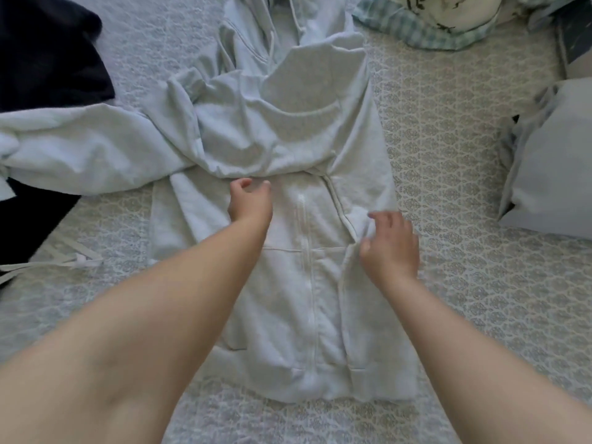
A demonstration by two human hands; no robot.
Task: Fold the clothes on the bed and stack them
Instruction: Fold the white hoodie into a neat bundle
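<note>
Item, central: pale grey zip hoodie (298, 283), front up on the bed (464, 203), hem toward me, hood at the far end. Its upper part is bunched and folded back over the chest; one sleeve (80, 152) trails off to the left.

Left hand (250, 200): I read its grip as released, fingers loosely curled over the bunched fold near the zip (302, 238), holding nothing that I can see.

Right hand (389, 243): grip grasping the hoodie's right side edge, cloth gathered under the fingers.

Left edge: dark garment (48, 49) at the far corner, a white drawstring (51, 261) on the cover nearer me.

Right edge: grey pillow (551, 161); checked cloth (426, 30) at the far end.

Open room: bare patterned cover between hoodie and pillow, and along the near edge below the hem.
</note>
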